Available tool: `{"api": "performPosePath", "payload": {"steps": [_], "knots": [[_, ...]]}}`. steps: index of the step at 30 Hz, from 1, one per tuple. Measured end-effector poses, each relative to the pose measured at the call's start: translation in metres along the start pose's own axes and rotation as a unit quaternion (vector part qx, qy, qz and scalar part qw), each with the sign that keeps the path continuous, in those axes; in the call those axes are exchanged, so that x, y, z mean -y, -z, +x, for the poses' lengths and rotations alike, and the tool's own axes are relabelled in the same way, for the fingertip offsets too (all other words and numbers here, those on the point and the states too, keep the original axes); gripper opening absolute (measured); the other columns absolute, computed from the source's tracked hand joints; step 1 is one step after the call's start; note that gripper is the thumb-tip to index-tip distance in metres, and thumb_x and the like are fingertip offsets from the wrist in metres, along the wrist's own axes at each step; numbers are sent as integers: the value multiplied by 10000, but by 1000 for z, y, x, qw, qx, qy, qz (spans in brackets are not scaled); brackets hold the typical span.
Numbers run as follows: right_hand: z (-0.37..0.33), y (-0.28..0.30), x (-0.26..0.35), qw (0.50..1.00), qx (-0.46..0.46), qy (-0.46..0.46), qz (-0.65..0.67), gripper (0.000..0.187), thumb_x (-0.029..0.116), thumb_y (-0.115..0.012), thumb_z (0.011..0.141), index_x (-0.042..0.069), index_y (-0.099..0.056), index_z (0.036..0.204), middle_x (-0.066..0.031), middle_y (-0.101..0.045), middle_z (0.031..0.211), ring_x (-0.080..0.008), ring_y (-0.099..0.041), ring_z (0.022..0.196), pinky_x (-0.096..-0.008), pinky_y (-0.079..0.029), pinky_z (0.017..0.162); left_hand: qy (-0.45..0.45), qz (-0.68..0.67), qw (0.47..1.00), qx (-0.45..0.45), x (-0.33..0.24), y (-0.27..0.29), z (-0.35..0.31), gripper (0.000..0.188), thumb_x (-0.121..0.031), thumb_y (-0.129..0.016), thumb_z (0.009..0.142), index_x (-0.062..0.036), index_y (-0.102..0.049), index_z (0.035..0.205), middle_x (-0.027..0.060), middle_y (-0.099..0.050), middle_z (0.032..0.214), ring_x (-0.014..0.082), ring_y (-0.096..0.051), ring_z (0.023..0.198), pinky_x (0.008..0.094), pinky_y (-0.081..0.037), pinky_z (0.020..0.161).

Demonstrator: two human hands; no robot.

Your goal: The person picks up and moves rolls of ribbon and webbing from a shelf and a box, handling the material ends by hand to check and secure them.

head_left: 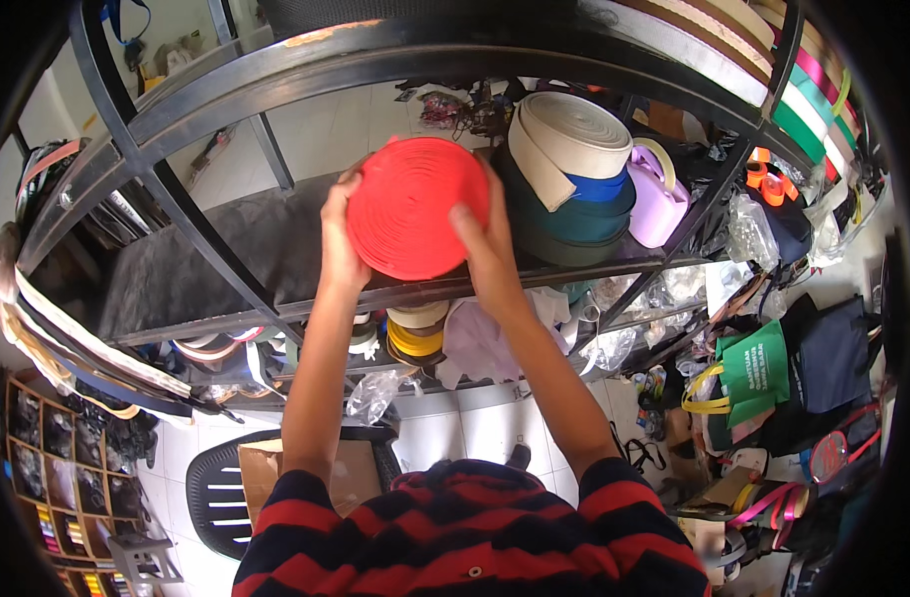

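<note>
Our striped shirt point(465, 537) is closest. We clasp the red roll point(410, 204) between left hand point(344, 234) and right hand point(488, 244), by the shelf point(226, 239); it's probably soft but heavy, best held around its rim.

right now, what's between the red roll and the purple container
In the head view: the right hand on the red roll, then a stack of rolls, cream on top, before the purple container.

And there we have it, toward the right of the frame, just below mid-height: a green bag point(756, 374) showing white lettering point(746, 366) on its side! We're looking at printed block capitals, stacked in short lines, and that's the one piece of print we can make out.
</note>
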State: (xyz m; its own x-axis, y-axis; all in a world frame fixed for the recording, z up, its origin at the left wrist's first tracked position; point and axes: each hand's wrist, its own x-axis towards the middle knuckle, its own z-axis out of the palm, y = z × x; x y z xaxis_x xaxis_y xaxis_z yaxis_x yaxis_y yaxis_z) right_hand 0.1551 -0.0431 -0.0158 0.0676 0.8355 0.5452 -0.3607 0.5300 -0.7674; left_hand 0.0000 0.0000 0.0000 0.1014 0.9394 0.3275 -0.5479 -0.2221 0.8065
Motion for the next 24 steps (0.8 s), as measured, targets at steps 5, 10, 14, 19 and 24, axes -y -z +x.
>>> {"api": "performPosePath", "payload": {"steps": [5,10,14,19,24], "knots": [[6,24,-20,958,85,75,-265,909,333,-806,712,-41,-298,1366,-208,-395,1313,-271,-397,1251,-375,-340,1039,74,-64,990,-106,1,-2,-12,458,-311,-485,888,-1,-546,1219,110,-581,1220,205,-522,1154,329,-371,1014],[15,16,-18,987,30,-95,-123,779,253,-784,747,-53,-356,1321,-167,-459,1281,-239,-431,1222,-347,-337,1037,23,16,998,-48,4,2,-10,435,-217,-496,874,15,-515,1241,116,-564,1236,217,-515,1159,333,-362,1022],[17,24,-14,977,94,-43,-187,914,197,-820,700,-37,-259,1382,-152,-387,1358,-222,-428,1234,-328,-344,1042,7,59,997,-42,5,-2,-11,451,-204,-521,879,23,-490,1268,125,-528,1289,219,-480,1203,329,-343,1037],[14,23,-19,979,82,-11,-189,1096,229,-873,616,-10,-174,1426,-149,-337,1386,-237,-371,1280,-346,-325,1063,-36,13,998,-46,6,-4,-12,513,-224,-494,915,16,-416,1361,140,-494,1332,223,-425,1261,334,-300,1073],[-1,5,-4,893,52,111,-432,1271,324,-916,498,12,-133,1450,-207,-291,1409,-360,-276,1318,-449,-259,1084,-60,48,996,-54,6,4,-15,517,-78,-599,842,15,-459,1331,131,-551,1240,187,-524,1120,307,-398,991]]}}
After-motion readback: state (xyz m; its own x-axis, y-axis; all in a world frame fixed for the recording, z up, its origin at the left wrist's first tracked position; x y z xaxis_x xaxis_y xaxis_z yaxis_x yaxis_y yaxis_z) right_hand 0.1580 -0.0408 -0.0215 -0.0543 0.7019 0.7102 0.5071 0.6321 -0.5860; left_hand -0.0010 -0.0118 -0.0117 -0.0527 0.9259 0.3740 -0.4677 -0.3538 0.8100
